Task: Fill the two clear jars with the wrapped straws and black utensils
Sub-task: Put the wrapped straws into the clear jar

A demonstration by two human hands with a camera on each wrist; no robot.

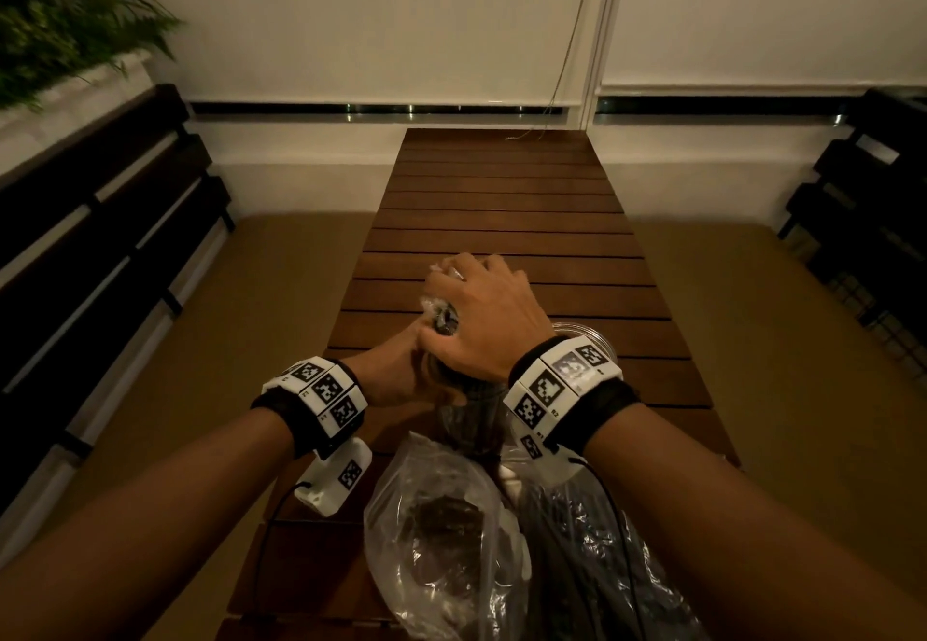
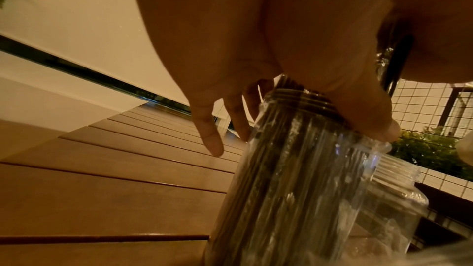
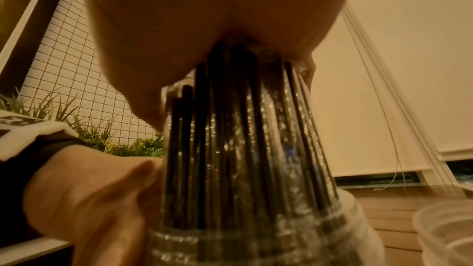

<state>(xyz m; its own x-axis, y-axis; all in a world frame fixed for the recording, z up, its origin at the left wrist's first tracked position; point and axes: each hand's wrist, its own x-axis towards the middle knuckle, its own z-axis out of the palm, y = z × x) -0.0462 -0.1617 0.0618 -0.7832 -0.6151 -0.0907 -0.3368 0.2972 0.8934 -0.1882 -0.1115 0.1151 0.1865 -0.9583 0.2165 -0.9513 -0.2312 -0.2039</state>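
Observation:
A clear jar stands upright on the slatted wooden table, packed with wrapped black straws that stick out above its rim. My left hand grips the jar at its threaded neck, thumb on the near side. My right hand sits on top of the straw bundle, palm down, fingers curled over the tips. A second clear jar stands just to the right, partly hidden by my right wrist; it looks empty in the right wrist view.
Two clear plastic bags lie at the table's near end: one with dark items inside, the other with long black pieces. Dark slatted benches flank the table left and right. A blind cord hangs at the far wall.

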